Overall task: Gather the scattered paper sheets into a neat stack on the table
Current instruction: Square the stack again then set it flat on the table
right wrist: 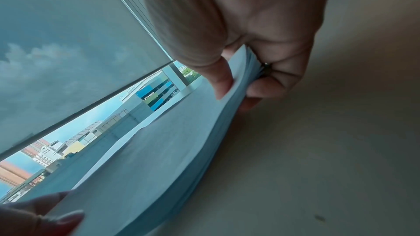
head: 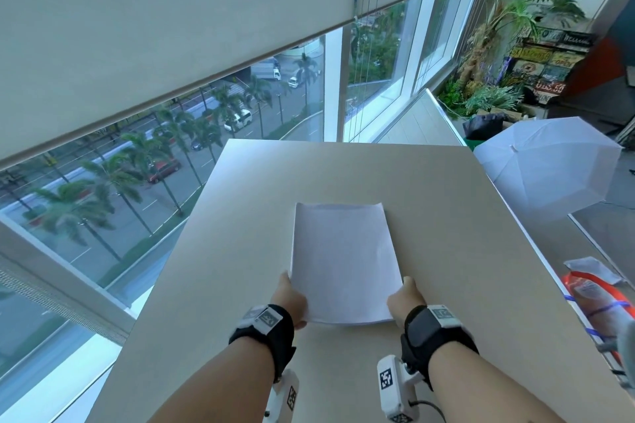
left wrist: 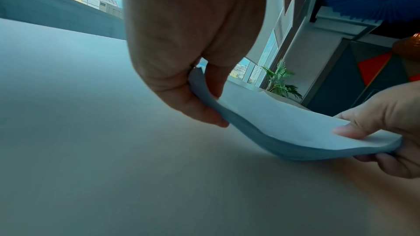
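Note:
A stack of white paper sheets (head: 343,261) lies lengthwise on the beige table (head: 464,251), its near end lifted and bowed. My left hand (head: 292,302) grips the near left edge, thumb on top and fingers underneath, as the left wrist view shows at the stack (left wrist: 284,125). My right hand (head: 407,302) grips the near right edge in the same pinch; in the right wrist view its thumb (right wrist: 221,82) presses the top sheet (right wrist: 159,159) while the fingers curl below. The stack's far end rests on the table.
A window wall with a lowered blind (head: 154,27) runs along the table's left and far sides. A white umbrella (head: 549,168) and potted plants (head: 498,45) stand beyond the right edge. An orange-and-white packet (head: 594,292) lies low at the right.

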{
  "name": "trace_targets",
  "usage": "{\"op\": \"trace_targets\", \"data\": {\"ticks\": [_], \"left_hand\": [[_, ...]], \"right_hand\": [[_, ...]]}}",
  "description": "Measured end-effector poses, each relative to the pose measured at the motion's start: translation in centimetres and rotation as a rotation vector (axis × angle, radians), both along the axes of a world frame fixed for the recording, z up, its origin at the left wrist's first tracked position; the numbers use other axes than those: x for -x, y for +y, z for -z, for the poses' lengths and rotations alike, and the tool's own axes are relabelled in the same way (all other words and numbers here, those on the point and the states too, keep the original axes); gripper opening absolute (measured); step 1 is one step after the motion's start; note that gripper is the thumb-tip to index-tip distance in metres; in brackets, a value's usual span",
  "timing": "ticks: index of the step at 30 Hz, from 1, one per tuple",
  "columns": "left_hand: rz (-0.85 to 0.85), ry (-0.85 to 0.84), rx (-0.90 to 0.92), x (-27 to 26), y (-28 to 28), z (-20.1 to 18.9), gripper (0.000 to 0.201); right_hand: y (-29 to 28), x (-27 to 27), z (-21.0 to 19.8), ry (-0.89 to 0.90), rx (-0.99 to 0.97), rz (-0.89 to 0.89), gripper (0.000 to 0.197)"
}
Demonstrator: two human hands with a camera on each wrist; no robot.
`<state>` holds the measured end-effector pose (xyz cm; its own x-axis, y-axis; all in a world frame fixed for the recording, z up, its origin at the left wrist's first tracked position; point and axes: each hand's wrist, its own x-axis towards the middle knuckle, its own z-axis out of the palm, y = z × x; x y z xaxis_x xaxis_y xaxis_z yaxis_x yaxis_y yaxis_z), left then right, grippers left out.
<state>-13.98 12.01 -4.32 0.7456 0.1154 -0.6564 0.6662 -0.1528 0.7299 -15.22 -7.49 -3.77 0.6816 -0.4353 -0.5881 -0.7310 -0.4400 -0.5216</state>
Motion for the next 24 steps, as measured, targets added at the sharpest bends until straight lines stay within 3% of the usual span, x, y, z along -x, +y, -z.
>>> {"op": "trace_targets", "data": {"ticks": [3,16,21,24], "left_hand": [[0.036,0.003,-0.025,-0.3,-0.2,0.1,0.044],[0.212,-0.104,-0.211,-2.1,-0.4,-0.7,0.060],[0.236,-0.095,-0.392,-2.2,-0.1,-1.0,0.049],[0.274,-0.061,-0.533,-2.0,0.6,-0.8,0.057]], "right_hand": [[0.0,0.0,0.0,-0.028,-0.040,-0.016,0.054],[-0.3,-1.3,-0.8,-0.015,0.072,-0.122,0.061],[-0.2,-1.6,-1.0,0.027,0.134,-0.145,0.061],[-0.2,-1.3,-0.9,0.040,0.163,-0.138,0.061]]}}
